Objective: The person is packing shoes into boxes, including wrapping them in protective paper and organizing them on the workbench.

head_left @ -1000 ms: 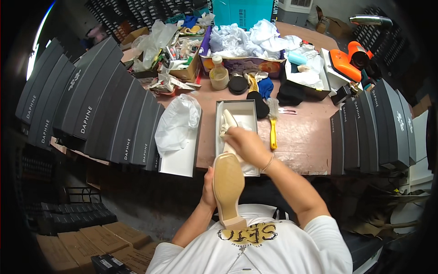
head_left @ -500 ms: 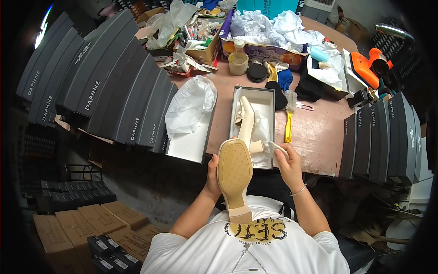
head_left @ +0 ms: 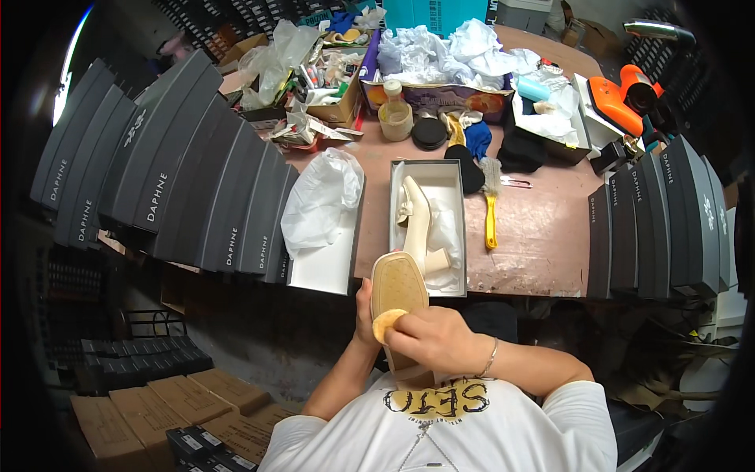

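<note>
Left hand (head_left: 363,316) is wrapped around one cream heeled shoe with a tan, square-toed sole (head_left: 399,279), sole facing up, bottom center of the frame; right hand (head_left: 440,340) is closed on one round yellow pad (head_left: 387,326), held against that sole and blocking my view of its middle. Just above, overlapped by the held shoe's toe end, there's one open grey shoebox with a white interior (head_left: 443,182), holding one matching cream shoe with a bow (head_left: 419,216) plus white tissue. Left of that, one shallow white tray with dark sides (head_left: 322,263) has one crumpled white sheet (head_left: 322,197) in it. Right of the box: one yellow-handled brush (head_left: 491,216), with a black cloth (head_left: 465,170) wedged between them up top. Further up, center, one squat clear bottle (head_left: 395,118) and one round black tin (head_left: 429,134). Dark grey shoeboxes (head_left: 189,173) wall off the left, roughly seven, and about five more (head_left: 653,228) on the right. Upper right has one orange heat tool (head_left: 616,106); lower left, at least four brown cartons (head_left: 110,425).
</note>
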`<action>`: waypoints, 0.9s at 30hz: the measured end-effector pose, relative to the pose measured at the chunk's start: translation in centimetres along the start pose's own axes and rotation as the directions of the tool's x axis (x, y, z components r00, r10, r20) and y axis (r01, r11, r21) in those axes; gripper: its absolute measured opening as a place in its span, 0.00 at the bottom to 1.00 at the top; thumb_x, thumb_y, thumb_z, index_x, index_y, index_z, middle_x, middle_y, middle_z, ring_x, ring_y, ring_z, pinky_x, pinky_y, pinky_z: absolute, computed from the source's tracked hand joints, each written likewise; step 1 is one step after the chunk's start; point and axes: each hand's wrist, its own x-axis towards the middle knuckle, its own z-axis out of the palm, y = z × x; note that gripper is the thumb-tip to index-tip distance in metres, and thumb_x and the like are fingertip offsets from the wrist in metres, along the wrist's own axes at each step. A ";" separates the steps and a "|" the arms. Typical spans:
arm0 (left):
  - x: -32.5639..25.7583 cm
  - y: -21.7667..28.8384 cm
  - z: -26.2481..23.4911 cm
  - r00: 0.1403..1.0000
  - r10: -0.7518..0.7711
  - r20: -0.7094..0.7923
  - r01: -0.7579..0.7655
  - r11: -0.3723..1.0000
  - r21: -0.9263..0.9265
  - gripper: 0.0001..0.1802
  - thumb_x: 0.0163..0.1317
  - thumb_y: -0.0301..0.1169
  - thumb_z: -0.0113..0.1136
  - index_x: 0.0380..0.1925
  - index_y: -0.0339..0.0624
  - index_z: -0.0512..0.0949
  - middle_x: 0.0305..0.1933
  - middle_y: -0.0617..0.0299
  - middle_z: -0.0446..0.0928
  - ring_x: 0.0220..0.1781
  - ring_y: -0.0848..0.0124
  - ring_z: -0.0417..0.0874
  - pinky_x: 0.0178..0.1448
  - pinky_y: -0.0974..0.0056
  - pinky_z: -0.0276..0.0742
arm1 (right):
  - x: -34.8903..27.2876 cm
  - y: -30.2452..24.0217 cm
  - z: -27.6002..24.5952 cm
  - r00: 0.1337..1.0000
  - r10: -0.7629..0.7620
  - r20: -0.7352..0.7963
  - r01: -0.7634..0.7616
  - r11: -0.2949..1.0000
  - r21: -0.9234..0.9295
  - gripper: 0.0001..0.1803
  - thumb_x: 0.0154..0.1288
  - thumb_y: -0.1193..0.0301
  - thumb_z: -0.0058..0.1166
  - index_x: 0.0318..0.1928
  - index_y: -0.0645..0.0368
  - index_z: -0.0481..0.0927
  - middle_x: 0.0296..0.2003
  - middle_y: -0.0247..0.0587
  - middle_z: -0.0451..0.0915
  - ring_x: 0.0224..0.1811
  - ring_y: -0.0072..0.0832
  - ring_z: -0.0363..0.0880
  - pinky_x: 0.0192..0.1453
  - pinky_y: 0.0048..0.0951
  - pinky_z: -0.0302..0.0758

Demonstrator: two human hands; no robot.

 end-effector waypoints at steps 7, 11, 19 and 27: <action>2.8 4.9 -1.8 0.951 0.274 -0.146 -0.221 0.927 0.302 0.35 0.71 0.54 0.37 0.67 0.38 0.60 0.58 0.56 0.73 0.57 0.68 0.76 0.57 0.65 0.75 | -0.2 11.3 -0.5 0.791 0.612 0.029 -0.562 0.705 0.433 0.13 0.66 0.66 0.57 0.42 0.65 0.78 0.34 0.48 0.81 0.36 0.35 0.82 0.41 0.31 0.77; 8.0 13.1 -2.7 0.780 0.602 0.168 -0.262 0.070 0.963 0.32 0.67 0.43 0.51 0.65 0.34 0.61 0.54 0.50 0.74 0.54 0.59 0.77 0.58 0.57 0.73 | -4.8 11.6 -0.3 0.690 0.707 0.156 -0.677 0.553 0.486 0.14 0.66 0.67 0.57 0.44 0.66 0.78 0.35 0.42 0.82 0.38 0.24 0.79 0.44 0.25 0.74; 10.9 0.6 -1.7 1.000 -0.004 -0.010 0.007 -0.463 0.886 0.39 0.59 0.38 0.62 0.66 0.34 0.58 0.46 0.32 0.75 0.50 0.44 0.78 0.55 0.48 0.73 | -8.1 10.9 0.0 0.418 0.863 0.283 -0.614 0.039 0.788 0.13 0.67 0.62 0.57 0.46 0.57 0.78 0.29 0.26 0.75 0.24 0.10 0.66 0.25 0.14 0.64; 14.5 -4.3 -6.1 0.894 0.410 0.180 -0.144 -0.118 0.982 0.45 0.53 0.23 0.64 0.70 0.39 0.52 0.43 0.45 0.74 0.48 0.55 0.80 0.52 0.56 0.75 | -10.0 11.8 -0.7 0.506 0.792 0.341 -0.095 -0.342 0.935 0.13 0.70 0.63 0.52 0.46 0.58 0.74 0.32 0.35 0.76 0.20 0.15 0.64 0.21 0.16 0.63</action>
